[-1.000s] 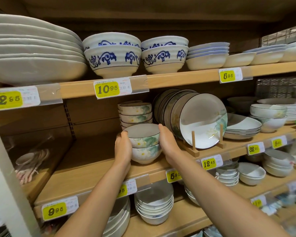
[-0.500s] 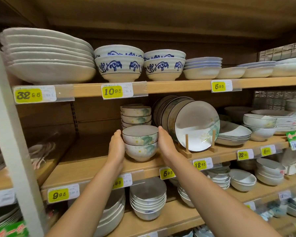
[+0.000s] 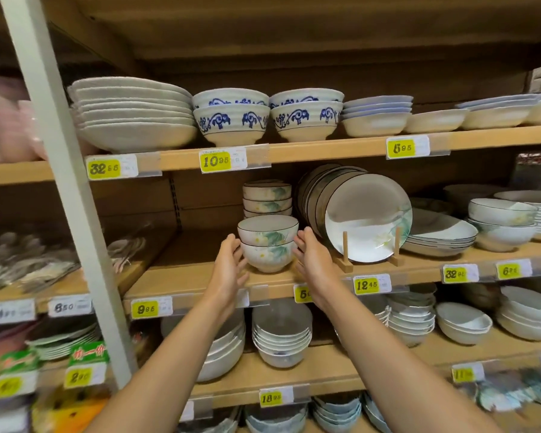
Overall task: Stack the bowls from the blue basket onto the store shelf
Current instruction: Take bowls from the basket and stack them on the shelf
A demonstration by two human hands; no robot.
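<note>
Blurring badly toward the lower left and lower right of the frame, so the packaged goods and green tags there are unreadable. No blue basket in frame. One yellow price tag (image 3: 303, 294) at centre is half covered by the right wrist; only a "5" shows. Another tag holder behind the left wrist is mostly hidden. Rear stack of floral bowls (image 3: 267, 198) is partly blocked by the front stack; its lowest bowl can't be made out. Behind the front floral plate (image 3: 368, 222) more plates stand on edge in a wooden rack (image 3: 344, 257), only rims visible.

Task thing: two floral bowls (image 3: 267, 242), nested one in the other, upright, sitting on the middle shelf (image 3: 181, 278) at frame centre, near its front edge, just left of the plate rack and directly in front of the rear stack.

Left hand (image 3: 230, 266): open, fingers spread and loosely curved, palm facing the stack's left side; fingertips right at the lower bowl's wall, contact or tiny gap, cannot tell. Holds nothing.

Right hand (image 3: 310, 259): open, fingers extended and a little apart, palm facing the stack's right side; a thin gap shows between fingers and bowls. Holds nothing. Both forearms enter from the bottom edge, cut off there.

Upper shelf at top centre: blue-patterned bowls (image 3: 231, 121) in two stacks, big white dishes (image 3: 135, 114) to their left, tag "10.95" (image 3: 216, 161) below.
</note>
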